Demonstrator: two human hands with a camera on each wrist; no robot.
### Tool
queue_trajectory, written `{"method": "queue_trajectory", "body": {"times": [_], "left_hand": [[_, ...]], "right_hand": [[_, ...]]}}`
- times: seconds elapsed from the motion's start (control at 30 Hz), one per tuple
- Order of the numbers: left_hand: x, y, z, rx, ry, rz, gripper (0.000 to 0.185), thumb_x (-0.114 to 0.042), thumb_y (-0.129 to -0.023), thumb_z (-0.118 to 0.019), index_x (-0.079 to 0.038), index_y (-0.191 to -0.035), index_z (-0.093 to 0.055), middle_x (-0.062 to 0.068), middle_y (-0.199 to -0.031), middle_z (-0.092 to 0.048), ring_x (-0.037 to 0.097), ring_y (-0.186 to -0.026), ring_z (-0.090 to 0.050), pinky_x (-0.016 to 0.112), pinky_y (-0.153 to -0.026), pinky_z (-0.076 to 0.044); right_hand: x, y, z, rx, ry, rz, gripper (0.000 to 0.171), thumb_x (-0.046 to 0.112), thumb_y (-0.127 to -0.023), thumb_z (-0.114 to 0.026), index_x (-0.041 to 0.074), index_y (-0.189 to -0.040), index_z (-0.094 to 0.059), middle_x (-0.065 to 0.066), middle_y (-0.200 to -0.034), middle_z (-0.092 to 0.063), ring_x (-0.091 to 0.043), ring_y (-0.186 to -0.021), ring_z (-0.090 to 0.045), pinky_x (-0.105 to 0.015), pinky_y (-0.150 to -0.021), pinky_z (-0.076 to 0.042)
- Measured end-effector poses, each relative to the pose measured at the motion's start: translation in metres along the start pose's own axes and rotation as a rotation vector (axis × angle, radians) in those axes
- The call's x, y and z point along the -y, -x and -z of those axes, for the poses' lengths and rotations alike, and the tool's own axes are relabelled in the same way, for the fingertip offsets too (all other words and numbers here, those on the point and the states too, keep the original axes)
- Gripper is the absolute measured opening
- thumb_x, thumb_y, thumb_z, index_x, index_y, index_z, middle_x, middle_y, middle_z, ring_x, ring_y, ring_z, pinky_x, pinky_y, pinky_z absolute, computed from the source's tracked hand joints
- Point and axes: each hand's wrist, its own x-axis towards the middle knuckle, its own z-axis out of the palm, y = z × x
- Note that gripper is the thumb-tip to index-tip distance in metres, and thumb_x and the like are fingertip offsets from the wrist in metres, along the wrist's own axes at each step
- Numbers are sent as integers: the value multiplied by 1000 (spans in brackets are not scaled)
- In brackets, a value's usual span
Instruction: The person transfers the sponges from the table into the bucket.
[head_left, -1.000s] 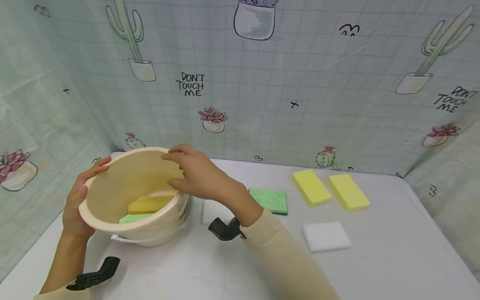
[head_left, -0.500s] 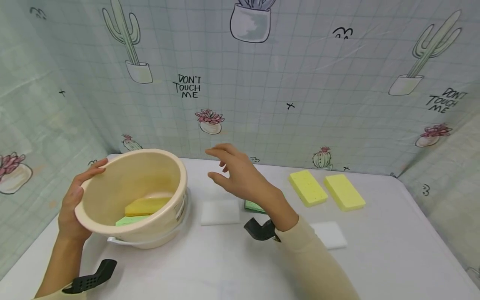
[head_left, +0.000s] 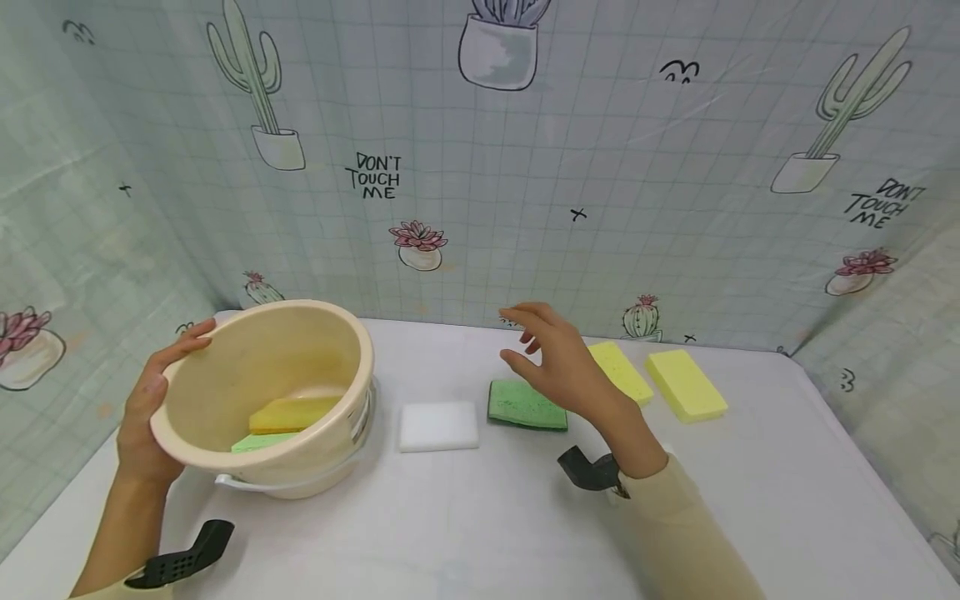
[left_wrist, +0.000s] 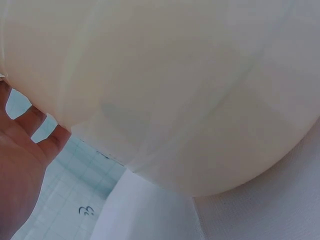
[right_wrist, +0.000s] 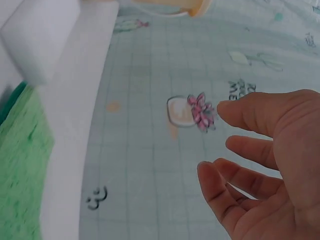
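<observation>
- Left hand point(head_left: 150, 408) grips the cream bucket point(head_left: 262, 358) at its left side, fingertips over the rim.
- Left wrist view: bucket wall fills most of it, fingers point(left_wrist: 57, 142) against the wall's edge.
- Bucket sits at the left of the white table point(head_left: 450, 533), right beside the left palm; mouth faces up and toward head camera. White handle point(head_left: 258, 483) hangs low on the near side.
- In bucket: yellow sponge point(head_left: 292, 414), light green sponge point(head_left: 262, 442) next to it, partly hidden by rim.
- Right hand point(head_left: 562, 358) in the air, grasping nothing; thumb and fingers parted, loosely bent. Well apart from bucket.
- Dark green sponge point(head_left: 525, 408) lies below the right hand, not touched.
- White sponge point(head_left: 438, 427) between bucket and dark green sponge.
- Left yellow sponge point(head_left: 621, 372) partly behind right hand; right yellow sponge point(head_left: 686, 385) just beside it.
- Cactus-print cloth point(head_left: 480, 167) behind table.
</observation>
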Motion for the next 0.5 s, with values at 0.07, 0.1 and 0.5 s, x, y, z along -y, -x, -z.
{"method": "queue_trajectory", "body": {"times": [0.07, 0.1, 0.5], "left_hand": [[1, 0, 0, 10, 8, -5, 51, -9, -93, -19, 7, -136, -41, 16, -152, -19, 25, -137, -24, 27, -104, -35], [1, 0, 0, 13, 13, -6, 51, -9, -93, -18, 8, -136, -41, 16, -152, -19, 25, -137, -24, 27, -104, -35], [2, 0, 2, 24, 59, -3, 52, -9, -93, -17, 8, -137, -39, 16, -153, -18, 25, -137, -23, 28, -103, -36]], "right_hand": [[-8, 7, 3, -11, 7, -18, 48, 12, -88, -69, 5, -133, -54, -10, -130, -51, -18, -89, -57, -33, -76, -51], [-12, 11, 4, -16, 12, -25, 48, 11, -88, -69, 5, -133, -54, -10, -130, -51, -18, -89, -58, -33, -76, -51], [-51, 54, 11, -72, 49, -146, 49, 11, -86, -72, 2, -131, -54, -13, -129, -51, -25, -88, -58, -41, -74, -53]]}}
